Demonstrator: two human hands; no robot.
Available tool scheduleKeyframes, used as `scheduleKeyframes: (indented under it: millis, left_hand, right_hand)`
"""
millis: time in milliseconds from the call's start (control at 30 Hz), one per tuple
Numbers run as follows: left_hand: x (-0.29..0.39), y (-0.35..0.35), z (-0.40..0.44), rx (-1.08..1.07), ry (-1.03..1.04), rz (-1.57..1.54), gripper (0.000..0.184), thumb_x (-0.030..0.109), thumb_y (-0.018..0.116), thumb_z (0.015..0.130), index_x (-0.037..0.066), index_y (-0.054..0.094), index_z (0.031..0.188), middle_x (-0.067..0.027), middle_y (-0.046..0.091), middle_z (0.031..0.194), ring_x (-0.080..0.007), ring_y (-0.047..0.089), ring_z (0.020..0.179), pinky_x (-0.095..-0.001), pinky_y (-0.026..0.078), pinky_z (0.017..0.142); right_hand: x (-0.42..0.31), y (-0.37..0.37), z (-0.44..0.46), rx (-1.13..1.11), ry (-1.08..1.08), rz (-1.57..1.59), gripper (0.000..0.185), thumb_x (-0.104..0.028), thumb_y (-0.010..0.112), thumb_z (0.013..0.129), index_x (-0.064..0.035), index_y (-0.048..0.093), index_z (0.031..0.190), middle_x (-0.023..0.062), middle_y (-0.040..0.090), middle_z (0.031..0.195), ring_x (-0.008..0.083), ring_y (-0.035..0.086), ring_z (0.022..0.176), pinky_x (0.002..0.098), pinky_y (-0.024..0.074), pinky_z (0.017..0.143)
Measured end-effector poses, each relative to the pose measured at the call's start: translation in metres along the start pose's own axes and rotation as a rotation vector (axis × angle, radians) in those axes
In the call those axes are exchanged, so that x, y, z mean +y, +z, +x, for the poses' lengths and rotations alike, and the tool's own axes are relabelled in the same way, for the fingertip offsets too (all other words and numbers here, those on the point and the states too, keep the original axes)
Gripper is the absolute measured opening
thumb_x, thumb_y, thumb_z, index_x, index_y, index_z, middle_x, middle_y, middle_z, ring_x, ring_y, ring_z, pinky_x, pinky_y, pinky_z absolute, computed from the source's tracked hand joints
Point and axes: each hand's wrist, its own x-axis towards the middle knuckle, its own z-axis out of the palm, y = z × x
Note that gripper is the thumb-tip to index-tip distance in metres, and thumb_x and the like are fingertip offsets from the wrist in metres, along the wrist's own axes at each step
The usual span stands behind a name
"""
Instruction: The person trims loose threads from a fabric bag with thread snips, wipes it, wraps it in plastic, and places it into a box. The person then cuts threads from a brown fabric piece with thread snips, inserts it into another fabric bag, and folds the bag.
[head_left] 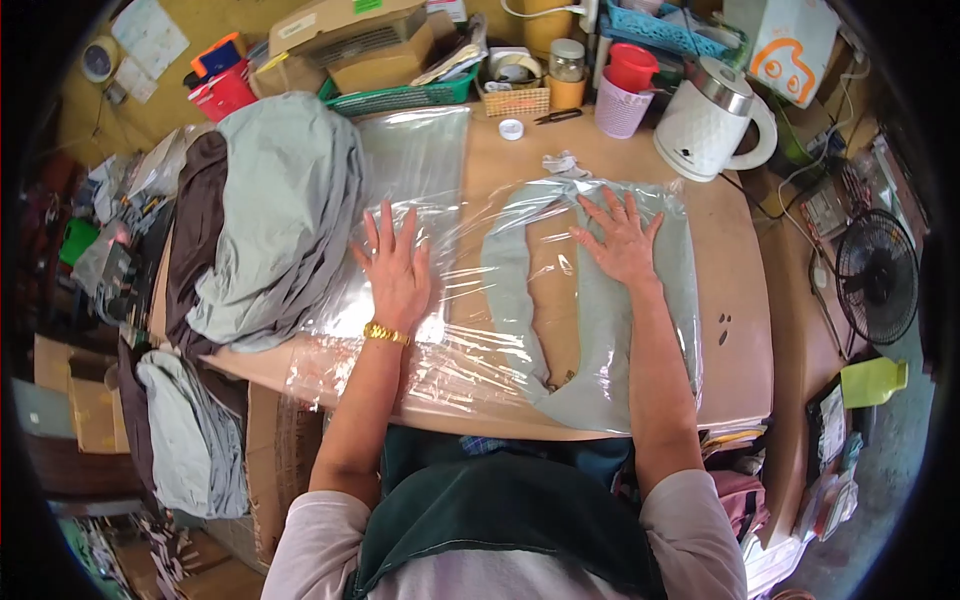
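Your fingers (387,228) lie spread and released on clear plastic (462,305). Upper right, a white box (800,30) bears an orange logo (786,70).

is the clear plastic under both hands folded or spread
Spread, wrinkled: clear plastic reaches from left hand to right hand, covering grey fabric.

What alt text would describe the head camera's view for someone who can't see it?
A person's left hand and right hand lie spread on clear, shiny plastic film, with pale grey fabric under it at right, on a tan table. A grey and brown cloth heap lies at left.
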Motion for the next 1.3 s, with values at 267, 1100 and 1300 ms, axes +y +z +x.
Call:
scheduleKeyframes:
  millis: [267, 1100, 1300]
  left_hand:
    - [0.012, -0.092, -0.029, -0.221, -0.418, -0.134, 0.079, 0.030, 0.063, 0.086, 0.019, 0.020, 0.151, -0.0283, 0.045, 0.134, -0.0434, 0.050, 0.117, -0.0517, 0.043, 0.096]
    - [-0.225, -0.257, -0.611, 0.759, -1.341, -0.154, 0.021, 0.015, 0.073, 0.083, 0.002, 0.070, 0.099, 0.0038, 0.061, 0.078, -0.0046, 0.049, 0.067, -0.0213, 0.040, 0.061]
    - [-0.230, -0.100, -0.678, 0.495, -1.394, 0.124, 0.039, 0.021, 0.081, 0.073, 0.000, 0.067, 0.102, -0.0109, 0.057, 0.087, -0.0236, 0.053, 0.075, -0.0344, 0.046, 0.072]
  right_hand:
    - [0.049, -0.097, -0.081, 0.027, 0.079, 0.358, 0.047, -0.017, 0.058, 0.090, -0.0101, 0.050, 0.136, 0.0181, 0.045, 0.142, 0.0329, 0.037, 0.135, 0.0420, 0.0277, 0.112]
    - [-0.475, 0.081, -0.134, -0.658, -1.156, 0.576, 0.038, -0.004, 0.067, 0.079, -0.0023, 0.062, 0.116, 0.0199, 0.056, 0.102, 0.0334, 0.060, 0.093, 0.0404, 0.0479, 0.081]
    - [-0.447, 0.145, -0.157, -0.714, -1.191, 0.133, 0.042, -0.008, 0.068, 0.080, -0.0054, 0.058, 0.122, 0.0177, 0.052, 0.119, 0.0373, 0.058, 0.101, 0.0459, 0.0484, 0.089]
